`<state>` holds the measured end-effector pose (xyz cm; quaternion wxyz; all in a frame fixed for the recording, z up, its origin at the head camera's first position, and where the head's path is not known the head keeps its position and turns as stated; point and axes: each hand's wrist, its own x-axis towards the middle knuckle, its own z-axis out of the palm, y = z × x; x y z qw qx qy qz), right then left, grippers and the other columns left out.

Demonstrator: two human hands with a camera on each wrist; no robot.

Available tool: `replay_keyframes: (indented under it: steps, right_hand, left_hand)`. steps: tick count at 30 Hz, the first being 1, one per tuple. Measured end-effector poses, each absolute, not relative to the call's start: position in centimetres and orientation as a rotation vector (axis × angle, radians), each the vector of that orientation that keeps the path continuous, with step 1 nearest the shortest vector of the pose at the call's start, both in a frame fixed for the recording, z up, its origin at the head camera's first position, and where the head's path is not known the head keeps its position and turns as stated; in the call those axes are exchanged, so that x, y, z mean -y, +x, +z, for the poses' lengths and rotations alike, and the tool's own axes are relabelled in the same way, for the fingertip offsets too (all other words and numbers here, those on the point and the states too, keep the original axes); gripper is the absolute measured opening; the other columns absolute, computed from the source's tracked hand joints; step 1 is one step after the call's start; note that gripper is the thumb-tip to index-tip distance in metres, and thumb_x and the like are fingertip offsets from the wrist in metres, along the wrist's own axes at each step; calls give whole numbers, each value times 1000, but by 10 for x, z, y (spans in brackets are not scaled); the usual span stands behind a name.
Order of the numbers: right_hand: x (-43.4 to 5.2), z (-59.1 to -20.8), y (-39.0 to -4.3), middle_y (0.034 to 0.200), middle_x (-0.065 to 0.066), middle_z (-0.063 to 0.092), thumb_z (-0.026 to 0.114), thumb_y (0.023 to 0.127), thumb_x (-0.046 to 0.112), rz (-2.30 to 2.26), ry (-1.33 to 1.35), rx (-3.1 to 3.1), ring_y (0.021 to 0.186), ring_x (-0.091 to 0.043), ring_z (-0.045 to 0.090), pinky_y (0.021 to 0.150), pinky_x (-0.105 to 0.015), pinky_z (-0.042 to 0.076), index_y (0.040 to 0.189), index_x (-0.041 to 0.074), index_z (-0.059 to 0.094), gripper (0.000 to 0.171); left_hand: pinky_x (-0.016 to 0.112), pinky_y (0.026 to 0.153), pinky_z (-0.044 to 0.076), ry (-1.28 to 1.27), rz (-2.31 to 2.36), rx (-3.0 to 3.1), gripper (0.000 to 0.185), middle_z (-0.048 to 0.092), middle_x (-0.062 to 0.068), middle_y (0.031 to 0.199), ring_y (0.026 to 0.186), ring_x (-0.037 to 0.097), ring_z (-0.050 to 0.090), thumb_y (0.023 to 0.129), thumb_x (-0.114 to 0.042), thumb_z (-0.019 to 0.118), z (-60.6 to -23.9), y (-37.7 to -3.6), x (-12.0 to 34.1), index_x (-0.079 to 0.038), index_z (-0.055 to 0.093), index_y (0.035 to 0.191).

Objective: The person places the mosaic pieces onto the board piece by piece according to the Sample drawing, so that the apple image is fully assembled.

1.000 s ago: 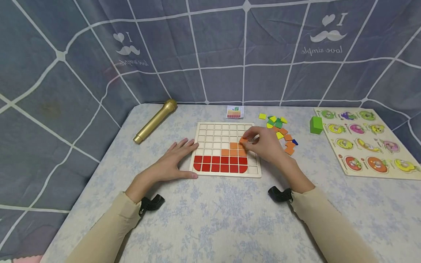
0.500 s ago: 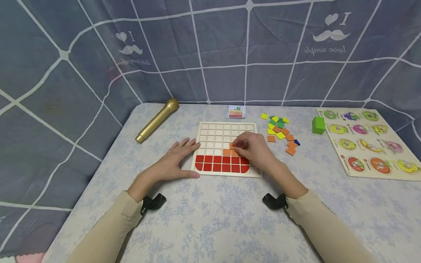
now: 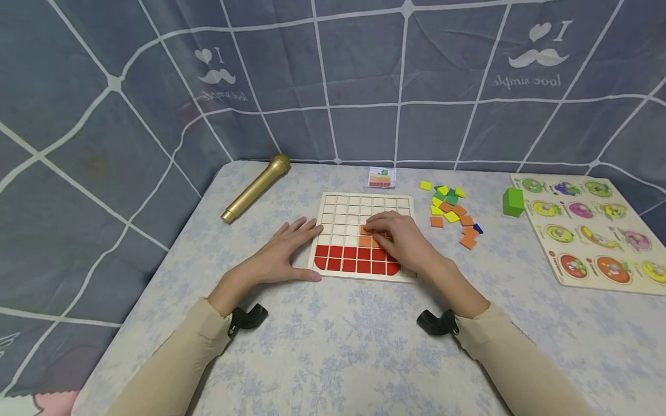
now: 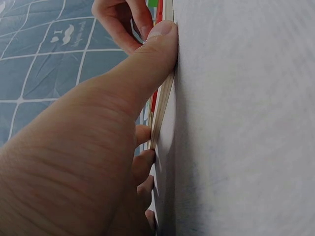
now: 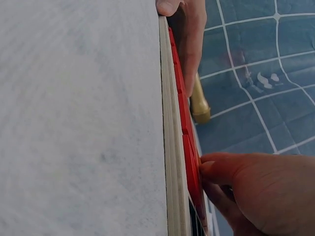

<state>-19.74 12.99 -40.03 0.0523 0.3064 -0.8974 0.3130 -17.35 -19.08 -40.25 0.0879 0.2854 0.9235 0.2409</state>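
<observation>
Right hand [image 3: 403, 242], mid-frame, has its fingertips curled down on an orange tile [image 3: 366, 231] on the board [image 3: 364, 202]; whether it's pinched I can't tell. Left hand [image 3: 283, 251] lies spread flat against the board's left edge; I'd keep that brace firm and press the tile square into its cell.

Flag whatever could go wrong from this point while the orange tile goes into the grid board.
1. The right hand covers the orange tiles it is pressing, so a tile could sit crooked on a cell divider unseen.
2. The left hand only rests flat against the grid board edge; a hard push might slide the board.
3. The right forearm lies over the red rows and could perhaps drag seated tiles out.
</observation>
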Motion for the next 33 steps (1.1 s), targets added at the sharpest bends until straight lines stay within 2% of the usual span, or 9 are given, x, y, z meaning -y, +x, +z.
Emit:
replay_keyframes:
  steps: [7,14,18,22,28,33]
  right_hand:
    - [-129,-399,-195,130,-13,73,70,100,5,931,986,2725,128,-34,63,111,-51,52,126,2,76,27]
    - [-138,-394,-198,119,-12,77,70,98,3,943,862,2703,116,-31,68,103,-51,55,116,4,79,20]
    - [-154,-388,-203,121,-14,76,72,97,4,965,746,2754,110,-33,70,97,-50,59,116,3,79,20]
    - [-176,-381,-208,122,-18,75,72,96,3,967,643,2837,110,-37,70,96,-53,59,119,1,77,24]
    - [-210,-370,-212,112,-23,76,72,94,1,899,526,2913,103,-39,71,91,-53,61,116,-5,76,23]
    - [-228,-367,-211,106,-22,77,79,91,4,845,397,2996,100,-38,71,86,-51,58,112,-4,77,22]
  left_hand:
    - [56,134,3,841,709,-2751,109,20,8,177,165,33,8,82,-53,88,-403,-174,189,-17,31,168]
    - [57,134,3,838,690,-2762,110,21,8,177,165,33,8,82,-53,88,-403,-174,189,-18,30,168]
    - [57,134,3,848,706,-2753,109,21,10,176,165,34,9,82,-50,89,-401,-173,189,-16,31,168]
    - [57,134,3,848,728,-2743,108,21,11,176,165,35,9,83,-50,89,-400,-172,189,-15,31,168]
    - [57,134,3,847,723,-2744,109,21,11,176,165,35,8,83,-51,89,-401,-172,189,-16,31,168]
    - [56,134,2,849,710,-2746,110,20,9,177,165,34,8,82,-52,88,-402,-174,190,-17,30,168]
